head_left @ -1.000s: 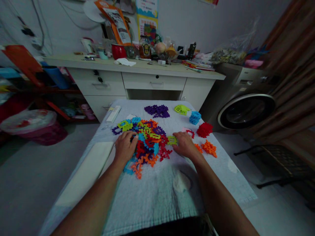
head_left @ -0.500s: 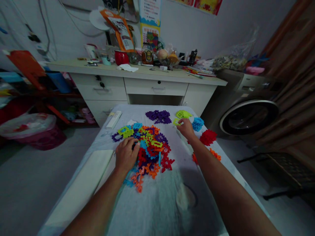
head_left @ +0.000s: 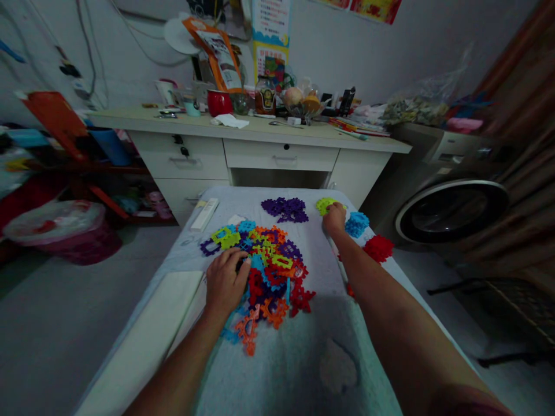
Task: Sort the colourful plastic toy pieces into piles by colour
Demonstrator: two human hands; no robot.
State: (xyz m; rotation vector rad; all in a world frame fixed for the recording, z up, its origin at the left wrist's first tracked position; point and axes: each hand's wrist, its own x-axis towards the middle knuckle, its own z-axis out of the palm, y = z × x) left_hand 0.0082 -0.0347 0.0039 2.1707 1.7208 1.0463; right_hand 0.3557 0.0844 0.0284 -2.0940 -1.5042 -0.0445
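Observation:
A mixed heap of interlocking plastic building pieces [head_left: 271, 260] in several colours lies mid-table. My left hand [head_left: 226, 280] rests at its left edge, fingers loosely bent and thumb apart; a dark piece shows between them. At the far right, my right hand [head_left: 335, 219] has its fingers bent down onto the lime-green pile [head_left: 324, 204]. Its fingertips are closed at a lime-green piece, mostly hidden by the hand. Single-colour piles lie near: purple [head_left: 284, 209], blue [head_left: 356, 224] and red [head_left: 378, 248]. My right forearm covers most of an orange-red bit [head_left: 350, 290].
A white cloth [head_left: 295, 358] covers the table. A white strip-shaped box [head_left: 204, 215] and a long pale board [head_left: 151, 329] lie along its left side. Beyond stands a cluttered white desk [head_left: 277, 153]; a washing machine [head_left: 451, 208] is at right, a lined pink bin [head_left: 65, 231] at left.
My right hand has moved slightly away from me and right, bringing a lime-green piece onto the lime-green pile. The left hand stays at the heap. The whole view has shifted slightly.

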